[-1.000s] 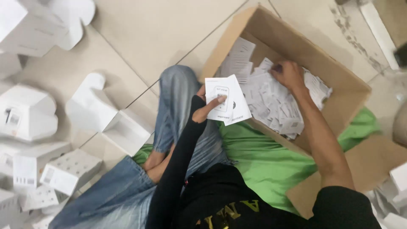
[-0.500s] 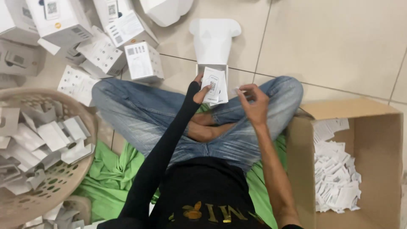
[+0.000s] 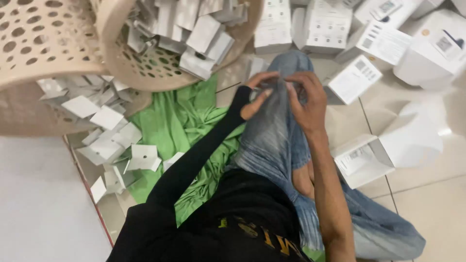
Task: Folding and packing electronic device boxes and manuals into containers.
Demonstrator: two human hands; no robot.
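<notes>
Fingers: the left hand (image 3: 259,92), out of a black sleeve, and the bare right hand (image 3: 306,99) meet at upper centre, fingers curled inward and pinched together over the blue denim knee (image 3: 279,121); whatever small thing sits between the fingertips is blurred, so I cannot tell what they grip.
Far left: a beige plastic basket (image 3: 43,43) with round holes, tipped on its side.
Upper left of centre: a second perforated basket (image 3: 160,73), heaped with flat white folded cards (image 3: 204,34).
Lower left: more of the same stiff white cards (image 3: 111,145) scattered on the floor and on a crumpled green cloth (image 3: 179,126).
Centre bottom: black shirt (image 3: 233,218) with gold lettering.
Upper right: smooth white cardboard boxes (image 3: 369,43) with printed labels, stacked and tumbled on pale floor tiles (image 3: 427,194).
Right of the knee: an open white box (image 3: 361,160), lid flap raised, near the right forearm.
Change: half a second ago the left hand held a white leaflet up over the knees and a brown carton of leaflets showed at right; now the view has swung, the carton is out of frame and the baskets fill the upper left.
</notes>
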